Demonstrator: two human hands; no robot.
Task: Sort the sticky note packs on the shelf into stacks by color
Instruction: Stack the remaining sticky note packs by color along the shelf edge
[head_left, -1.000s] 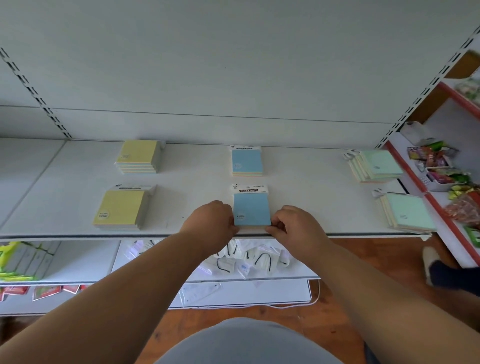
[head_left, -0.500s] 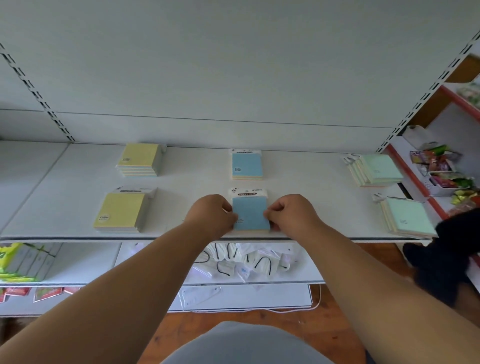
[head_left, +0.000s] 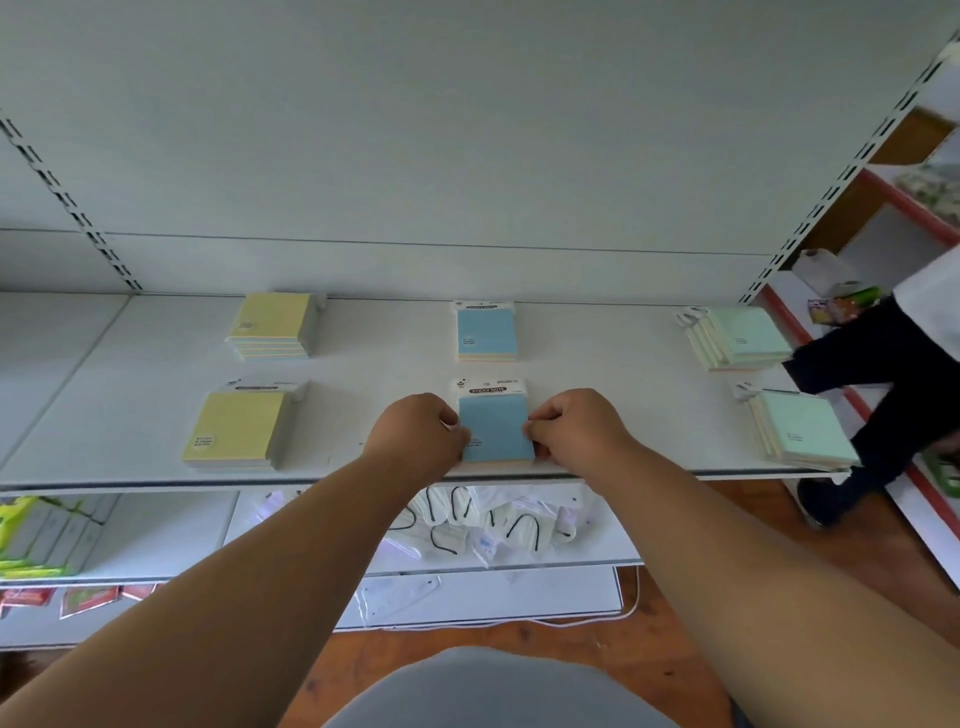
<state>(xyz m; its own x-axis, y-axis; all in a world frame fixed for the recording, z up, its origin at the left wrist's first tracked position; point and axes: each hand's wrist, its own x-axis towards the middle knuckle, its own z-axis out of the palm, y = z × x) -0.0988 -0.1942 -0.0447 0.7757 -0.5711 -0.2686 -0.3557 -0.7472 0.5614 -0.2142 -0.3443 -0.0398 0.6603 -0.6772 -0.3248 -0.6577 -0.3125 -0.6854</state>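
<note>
On the white shelf (head_left: 384, 374) lie six stacks of sticky note packs. A front blue stack (head_left: 493, 423) sits near the shelf's front edge, with my left hand (head_left: 423, 434) gripping its left side and my right hand (head_left: 576, 426) gripping its right side. Behind it lies a second blue stack (head_left: 487, 334). Two yellow stacks are at the left, a rear one (head_left: 275, 325) and a front one (head_left: 239, 434). Two green stacks are at the right, a rear one (head_left: 745, 338) and a front one (head_left: 802, 434).
A lower shelf (head_left: 597, 558) holds white packets with black loops (head_left: 483, 519). Boxes with green packaging (head_left: 31, 535) are at the lower left. Another person in dark trousers (head_left: 878, 374) stands at the right by a red-edged shelf (head_left: 914, 483).
Both hands slid forward from the near edge of the front blue stack to its two sides. The person at the right stepped further into view.
</note>
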